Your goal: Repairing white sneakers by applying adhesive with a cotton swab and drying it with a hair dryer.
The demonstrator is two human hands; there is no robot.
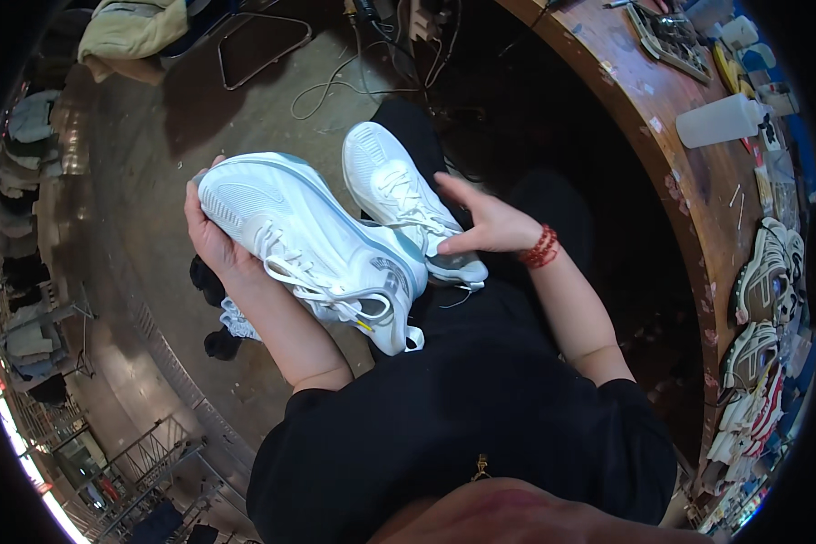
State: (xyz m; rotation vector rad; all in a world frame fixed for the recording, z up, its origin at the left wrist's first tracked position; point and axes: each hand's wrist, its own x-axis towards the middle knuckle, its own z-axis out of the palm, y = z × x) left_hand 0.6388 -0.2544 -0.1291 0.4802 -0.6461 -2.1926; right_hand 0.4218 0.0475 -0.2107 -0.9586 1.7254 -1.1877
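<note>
A white lace-up sneaker [322,227] with a pale blue-grey sole edge is held up before my chest, its toe to the upper left. My left hand [210,227] is closed around its toe end, fingers partly hidden behind the sole. A second white sneaker [394,181] rests on my dark-trousered lap to the right, toe pointing away, its heel partly hidden by the first. Beside this second sneaker, my right hand [490,218] is open, thumb and fingers spread; the thumb tip is at the collar, and I cannot tell whether it touches.
A curved wooden workbench [662,136] runs along the right, bearing a white bottle [718,121], a tray of small parts [669,43] and several sneakers [763,276]. Cables [335,86] lie on the floor ahead. Racks of shoe parts [29,227] line the left.
</note>
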